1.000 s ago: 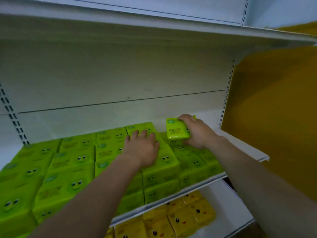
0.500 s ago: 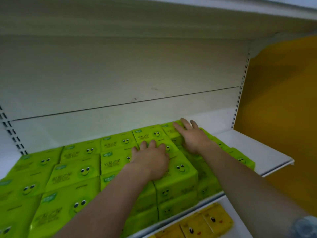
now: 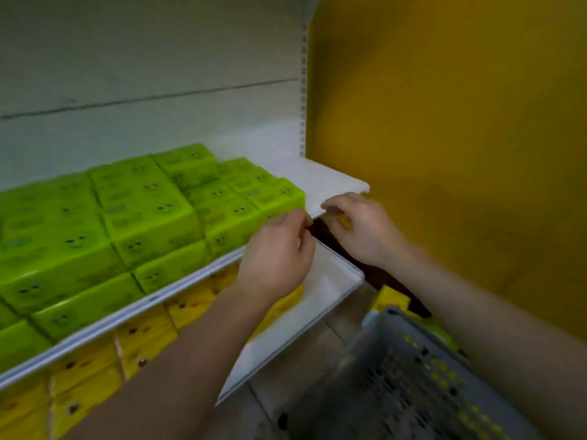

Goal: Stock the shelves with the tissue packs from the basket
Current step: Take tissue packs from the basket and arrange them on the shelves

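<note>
Basket point(image 3: 413, 369): grey, nearest, lower right on the floor; yellow and green packs point(image 3: 389, 300) show at its far edge, likely the remaining stock.
Left hand point(image 3: 276, 252): fingers loosely curled, holding nothing, in front of the shelf edge.
Right hand point(image 3: 359, 227): fingers relaxed, empty, just beside the bare shelf end.
Lower shelf point(image 3: 320, 290): yellow packs point(image 3: 143, 338) stacked beneath.
Upper shelf point(image 3: 333, 182): green tissue packs point(image 3: 149, 211) in tight rows, leaving the right end free for more.
Change: half a second ago both hands pressed flat on the green stack; they have now withdrawn toward the basket.
</note>
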